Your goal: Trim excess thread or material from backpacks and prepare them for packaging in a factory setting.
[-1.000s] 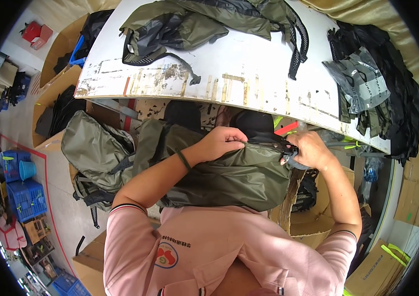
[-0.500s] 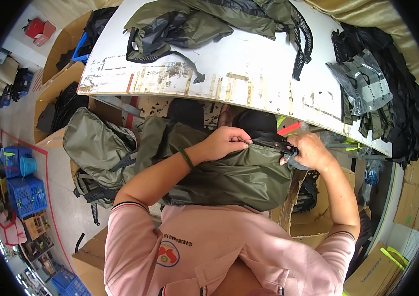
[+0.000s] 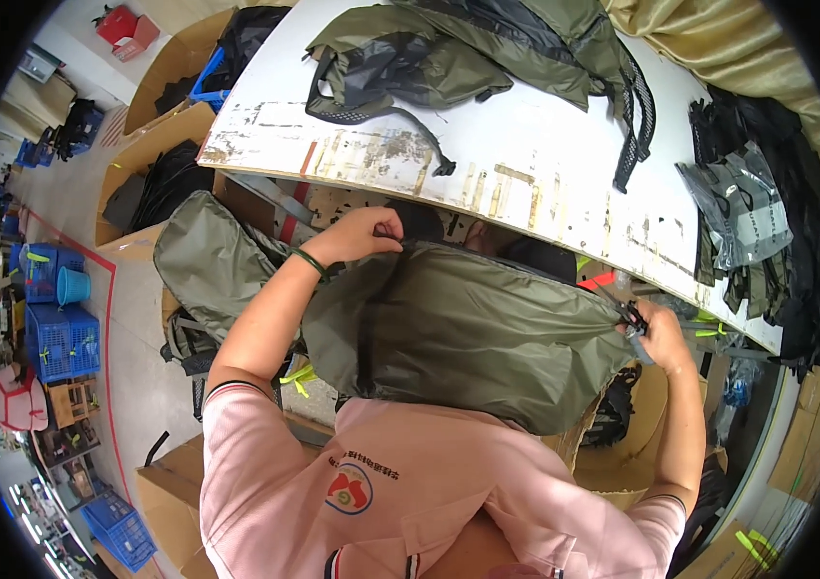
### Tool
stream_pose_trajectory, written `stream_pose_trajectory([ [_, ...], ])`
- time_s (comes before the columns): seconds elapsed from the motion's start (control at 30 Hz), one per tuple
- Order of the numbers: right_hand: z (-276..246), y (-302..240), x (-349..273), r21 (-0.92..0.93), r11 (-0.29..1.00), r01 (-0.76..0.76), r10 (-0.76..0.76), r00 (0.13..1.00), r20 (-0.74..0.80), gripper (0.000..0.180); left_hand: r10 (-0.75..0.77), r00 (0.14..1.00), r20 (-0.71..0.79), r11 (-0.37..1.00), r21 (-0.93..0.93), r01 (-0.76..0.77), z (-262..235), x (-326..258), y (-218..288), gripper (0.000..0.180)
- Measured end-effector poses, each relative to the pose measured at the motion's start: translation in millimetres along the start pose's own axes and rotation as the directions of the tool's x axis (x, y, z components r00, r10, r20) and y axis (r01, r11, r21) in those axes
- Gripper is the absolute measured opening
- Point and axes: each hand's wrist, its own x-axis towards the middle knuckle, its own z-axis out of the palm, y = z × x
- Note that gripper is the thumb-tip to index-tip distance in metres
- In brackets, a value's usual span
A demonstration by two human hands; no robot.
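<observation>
My left hand [image 3: 364, 234] and right hand [image 3: 659, 331] each pinch shut on one olive backpack [image 3: 468, 328], two more backpacks [image 3: 487, 39] on the table [image 3: 526, 164].

A backpack [image 3: 468, 338] lies stretched across the person's lap, just below the near edge of the counter [image 3: 526, 164], with the left hand [image 3: 367, 234] at its upper left corner and the right hand [image 3: 661, 333] at its right end. A second backpack [image 3: 207, 261] sits just left of it, beside the left forearm. On the counter behind, another pack [image 3: 487, 48] lies spread out, and a stack of straps and bags [image 3: 767, 222] lies at the counter's right end. Cardboard boxes [image 3: 154, 145] stand on the floor to the left.
</observation>
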Motion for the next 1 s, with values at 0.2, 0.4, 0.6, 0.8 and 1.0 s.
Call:
stream_pose_trajectory([
  [0.2,13.2,9.6,3.3,-0.038,0.996,-0.078,0.079,0.996,0.043,0.017,-0.135,0.991,0.021,0.988,-0.068,0.136,7.4,-4.3,3.4,0.027],
  [0.4,18.2,9.1,13.2,-0.049,0.996,-0.076,0.078,0.996,0.038,0.015,-0.226,0.974,-0.015,0.963,-0.152,0.221,4.6,-12.4,0.2,0.026],
  [0.6,20.2,9.5,23.8,-0.067,0.996,-0.055,0.058,0.997,0.044,0.018,-0.056,0.989,-0.135,0.968,-0.250,0.020,8.3,-20.9,-3.0,0.021],
  [0.8,-2.5,-40.6,41.5,-0.079,0.981,-0.175,0.179,0.983,0.042,0.038,-0.109,0.989,-0.099,0.803,-0.595,0.029,14.1,-28.7,4.7,0.015],
  [1.0,18.2,-130.4,90.6,-0.134,0.971,0.198,-0.198,0.980,0.009,0.045,-0.190,0.973,-0.134,0.685,-0.727,0.033,13.6,-37.9,25.9,0.014],
])
